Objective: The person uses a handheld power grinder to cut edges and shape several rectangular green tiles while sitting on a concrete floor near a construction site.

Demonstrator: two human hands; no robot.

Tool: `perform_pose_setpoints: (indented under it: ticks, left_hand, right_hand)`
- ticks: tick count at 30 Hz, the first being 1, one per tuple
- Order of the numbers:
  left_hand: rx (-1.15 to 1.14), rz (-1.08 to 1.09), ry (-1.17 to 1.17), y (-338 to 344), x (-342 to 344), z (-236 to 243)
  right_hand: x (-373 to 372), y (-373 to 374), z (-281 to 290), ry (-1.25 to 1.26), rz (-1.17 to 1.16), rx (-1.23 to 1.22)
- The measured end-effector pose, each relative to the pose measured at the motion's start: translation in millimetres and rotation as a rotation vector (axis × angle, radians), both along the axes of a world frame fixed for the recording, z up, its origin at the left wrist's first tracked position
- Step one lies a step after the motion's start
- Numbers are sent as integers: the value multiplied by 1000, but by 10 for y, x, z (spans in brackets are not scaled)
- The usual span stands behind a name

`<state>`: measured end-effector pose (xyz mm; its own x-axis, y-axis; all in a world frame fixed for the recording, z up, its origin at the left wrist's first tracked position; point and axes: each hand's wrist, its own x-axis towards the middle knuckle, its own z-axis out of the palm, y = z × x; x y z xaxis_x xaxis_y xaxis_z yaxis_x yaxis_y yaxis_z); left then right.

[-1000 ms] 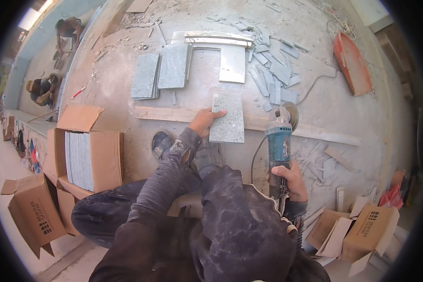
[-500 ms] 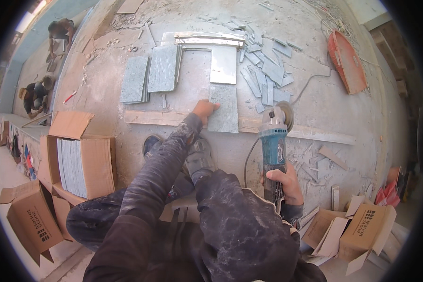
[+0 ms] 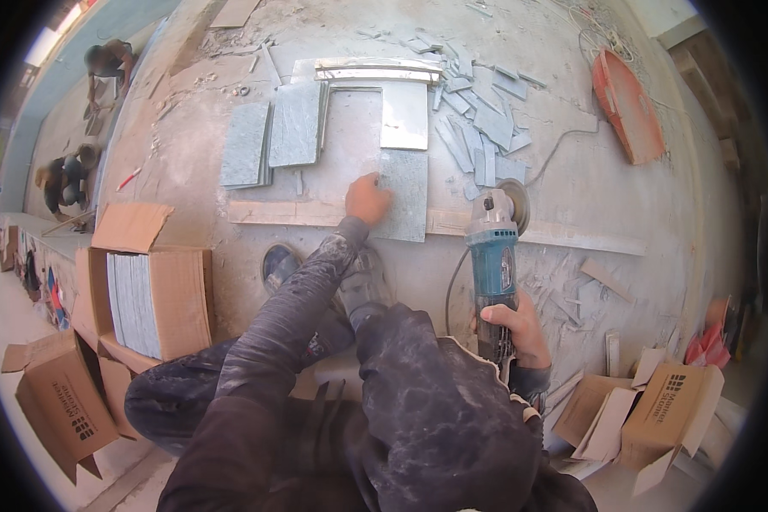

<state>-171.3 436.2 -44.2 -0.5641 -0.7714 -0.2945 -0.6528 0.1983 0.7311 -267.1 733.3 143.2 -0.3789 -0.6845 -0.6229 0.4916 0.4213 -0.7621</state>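
My left hand (image 3: 369, 199) is closed at the left edge of a grey-green stone tile (image 3: 405, 198); part of that edge is hidden behind the fingers. The tile lies across a long wooden batten (image 3: 282, 213), its far end against a paler, shiny tile (image 3: 404, 117). My right hand (image 3: 520, 328) grips a teal angle grinder (image 3: 493, 266) by its dark body. The grinder's round disc (image 3: 514, 205) points away from me, to the right of the tile and apart from it. Whether the disc is turning I cannot tell.
Stacked tiles (image 3: 296, 128) lie left of the tile, broken offcuts (image 3: 491, 124) beyond it to the right. A carton of tiles (image 3: 179, 299) stands at left, an opened carton (image 3: 666, 414) at right. A red trough (image 3: 625, 111) and the grinder's cable lie farther right. Two people crouch far left.
My left hand has shifted slightly toward me and its fingers have curled in. The tile's near end has swung a little to the left. The grinder stays nearly in place.
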Motion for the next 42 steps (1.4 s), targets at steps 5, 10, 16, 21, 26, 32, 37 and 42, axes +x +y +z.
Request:
perform_pose_setpoints:
  ticks: [5, 10, 16, 21, 26, 32, 37, 42]
  left_hand:
    - [-161, -208, -38, 219, 732, 521]
    - [-188, -187, -78, 613, 867, 266]
    - [-225, -102, -12, 830, 677, 264]
    - [-230, -60, 148, 906, 767, 192]
    - [532, 187, 244, 905, 744, 150]
    - [677, 277, 325, 893, 705, 54]
    - [838, 323, 409, 907, 694, 85]
    - [804, 334, 400, 868, 745, -72]
  right_hand:
    - [-14, -47, -64, 4, 3, -14]
    - [-26, -73, -89, 40, 23, -11]
    - [15, -97, -66, 61, 28, -15]
    - [34, -81, -52, 45, 19, -34]
    - [40, -80, -48, 47, 9, -43]
    - [102, -211, -58, 35, 35, -63]
    - [191, -392, -238, 58, 106, -61]
    - [474, -753, -420, 52, 92, -135]
